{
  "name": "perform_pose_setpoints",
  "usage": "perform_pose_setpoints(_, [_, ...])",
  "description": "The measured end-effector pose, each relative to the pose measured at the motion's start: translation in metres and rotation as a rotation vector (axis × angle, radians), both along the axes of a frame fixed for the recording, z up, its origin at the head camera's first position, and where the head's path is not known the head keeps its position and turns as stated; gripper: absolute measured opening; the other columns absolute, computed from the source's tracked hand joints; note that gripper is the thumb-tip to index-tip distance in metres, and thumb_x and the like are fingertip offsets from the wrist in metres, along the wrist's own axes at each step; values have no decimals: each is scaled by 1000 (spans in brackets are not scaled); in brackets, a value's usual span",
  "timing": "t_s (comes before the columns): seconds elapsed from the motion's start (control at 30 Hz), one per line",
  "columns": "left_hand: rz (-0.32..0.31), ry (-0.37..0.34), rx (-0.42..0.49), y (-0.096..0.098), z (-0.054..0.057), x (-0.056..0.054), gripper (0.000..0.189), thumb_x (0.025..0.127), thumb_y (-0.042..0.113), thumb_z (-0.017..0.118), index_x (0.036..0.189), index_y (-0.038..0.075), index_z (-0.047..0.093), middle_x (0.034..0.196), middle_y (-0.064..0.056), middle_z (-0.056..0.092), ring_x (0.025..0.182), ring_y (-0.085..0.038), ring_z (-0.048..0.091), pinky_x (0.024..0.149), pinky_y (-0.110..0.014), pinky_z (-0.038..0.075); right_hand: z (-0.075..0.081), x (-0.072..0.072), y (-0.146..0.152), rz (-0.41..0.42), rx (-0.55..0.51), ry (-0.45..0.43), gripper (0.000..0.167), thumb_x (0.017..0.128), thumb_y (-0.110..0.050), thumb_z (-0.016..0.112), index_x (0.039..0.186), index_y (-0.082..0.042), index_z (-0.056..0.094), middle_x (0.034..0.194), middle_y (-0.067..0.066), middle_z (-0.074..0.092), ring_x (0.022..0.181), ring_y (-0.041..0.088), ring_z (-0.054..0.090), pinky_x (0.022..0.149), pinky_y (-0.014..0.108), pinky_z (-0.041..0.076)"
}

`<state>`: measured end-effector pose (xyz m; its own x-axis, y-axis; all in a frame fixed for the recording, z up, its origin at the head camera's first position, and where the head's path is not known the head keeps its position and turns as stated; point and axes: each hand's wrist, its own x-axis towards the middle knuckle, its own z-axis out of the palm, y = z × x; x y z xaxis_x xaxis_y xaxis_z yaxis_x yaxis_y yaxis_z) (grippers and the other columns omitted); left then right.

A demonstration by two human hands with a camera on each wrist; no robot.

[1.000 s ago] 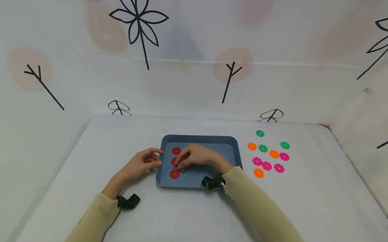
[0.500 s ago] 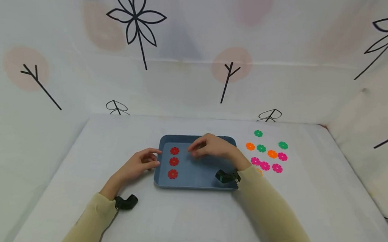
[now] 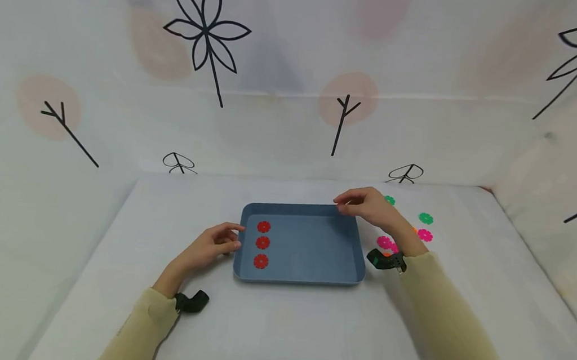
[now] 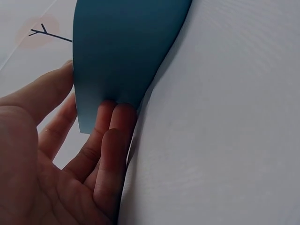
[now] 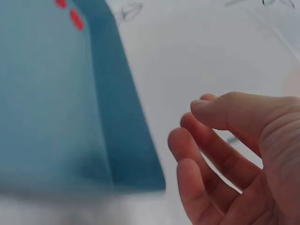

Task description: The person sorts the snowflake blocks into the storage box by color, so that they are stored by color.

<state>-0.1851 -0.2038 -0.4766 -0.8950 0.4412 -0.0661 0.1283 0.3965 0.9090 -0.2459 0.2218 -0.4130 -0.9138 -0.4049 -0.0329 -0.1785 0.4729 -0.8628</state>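
Note:
My left hand [image 3: 214, 240] holds the left edge of a blue-grey rectangular tray [image 3: 313, 250]. In the left wrist view, several fingertips rest against the tray's outer wall [image 4: 126, 51], while the thumb and another finger reach past its top edge. Inside the tray, three red flower-shaped pieces [image 3: 262, 243] stand in a column along the left side. My right hand [image 3: 368, 205] is above the tray's far right corner, fingers loosely bent and nothing between them. The right wrist view shows that hand [image 5: 225, 154] apart from the tray wall.
On the white table [image 3: 276, 331], right of the tray, lie green [image 3: 425, 218], pink [image 3: 384, 242] and orange flower pieces, several of them partly hidden by my right hand and forearm. White cloth walls [image 3: 272, 133] with black plant drawings surround the table.
My right hand has lifted from the red pieces and moved right across the tray to its far right corner. The left hand has stayed at the left edge; all three red pieces are uncovered.

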Motion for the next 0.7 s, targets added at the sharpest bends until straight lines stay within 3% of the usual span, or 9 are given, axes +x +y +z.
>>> perform_pose_setpoints(0.17, [2,-30,-14,1,0,-1,42,95,26,70,134,14,58,102,-7,64,84,-24,61,69,-30,48,-7,6,33,-94,86,8,31,96,-19,68,123,-3,68,117,15,68,103,28,63,86,38,50])
perform_pose_setpoints(0.37, [-2,-38,-17,2,4,0,42,95,25,69,134,12,58,101,-8,63,85,-25,60,69,-30,47,-15,14,67,-193,164,-9,31,97,-18,66,123,-2,67,118,17,67,105,32,61,84,42,51])
perform_pose_setpoints(0.7, [1,-21,-24,0,0,-1,42,95,25,69,134,13,58,101,-8,63,85,-24,61,68,-29,47,-32,16,105,-284,290,-97,35,95,-19,66,126,-3,64,123,22,60,111,37,53,82,34,51])
